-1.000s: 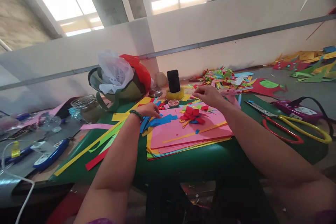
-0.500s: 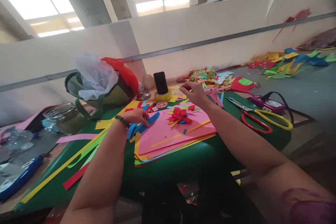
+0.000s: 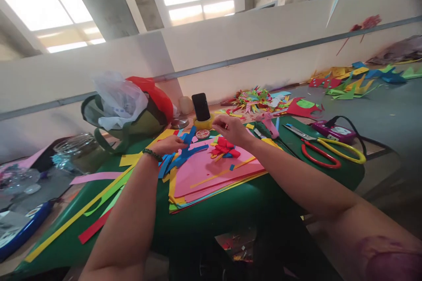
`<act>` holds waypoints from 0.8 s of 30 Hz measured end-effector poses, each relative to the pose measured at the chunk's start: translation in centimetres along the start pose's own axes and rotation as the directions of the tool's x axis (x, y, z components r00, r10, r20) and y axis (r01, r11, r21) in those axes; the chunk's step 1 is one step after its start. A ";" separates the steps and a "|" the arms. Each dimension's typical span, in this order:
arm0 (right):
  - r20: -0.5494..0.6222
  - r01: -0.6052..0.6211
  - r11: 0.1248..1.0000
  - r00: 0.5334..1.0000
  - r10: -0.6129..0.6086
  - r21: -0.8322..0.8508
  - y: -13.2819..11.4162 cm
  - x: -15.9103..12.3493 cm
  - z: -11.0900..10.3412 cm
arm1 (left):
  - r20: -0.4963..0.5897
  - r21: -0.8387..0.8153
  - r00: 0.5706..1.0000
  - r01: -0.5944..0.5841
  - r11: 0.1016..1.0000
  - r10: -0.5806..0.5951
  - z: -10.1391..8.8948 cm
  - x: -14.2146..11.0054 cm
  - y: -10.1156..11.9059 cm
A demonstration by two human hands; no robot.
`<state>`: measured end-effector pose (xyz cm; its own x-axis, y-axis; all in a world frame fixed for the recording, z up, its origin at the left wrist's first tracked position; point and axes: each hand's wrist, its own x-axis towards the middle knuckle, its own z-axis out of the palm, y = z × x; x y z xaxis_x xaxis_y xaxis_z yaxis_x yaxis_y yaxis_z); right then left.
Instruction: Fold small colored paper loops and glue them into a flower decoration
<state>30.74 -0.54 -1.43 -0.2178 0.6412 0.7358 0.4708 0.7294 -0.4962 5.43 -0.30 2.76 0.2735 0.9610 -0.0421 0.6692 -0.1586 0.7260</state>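
Observation:
My left hand (image 3: 169, 145), with a beaded bracelet at the wrist, pinches a blue paper strip (image 3: 190, 136) that points upward. More blue strips (image 3: 184, 156) lie under and beside it. My right hand (image 3: 231, 129) is raised over the far side of the paper stack, thumb and fingers together; anything between the fingertips is too small to make out. Below it, a red, yellow and blue paper bow (image 3: 225, 148) rests on the pink sheets (image 3: 198, 180). A small blue paper scrap (image 3: 232, 167) lies nearby.
Red-and-yellow-handled scissors (image 3: 321, 149) and a pink glue gun (image 3: 269, 125) lie right. A phone (image 3: 201, 106) leans on a yellow tape roll (image 3: 203, 124) behind. A green bag (image 3: 148, 120) stands back left; coloured strips (image 3: 95, 226) lie left.
My left hand has lifted a blue strip, which now stands up from the fingers. My right hand has moved left and slightly down, toward the left hand, uncovering the glue gun.

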 end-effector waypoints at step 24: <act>0.199 0.397 0.916 0.895 -0.399 0.054 -0.8 -1.7 4.0 | -0.014 -0.287 0.998 -0.060 0.956 0.059 3.5 0.1 2.1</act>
<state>27.27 -1.22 -4.12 -0.5528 0.3300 0.7651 0.2988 0.9357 -0.1877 9.30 -1.36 1.92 0.3030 0.9530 0.0099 0.4246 -0.1443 0.8938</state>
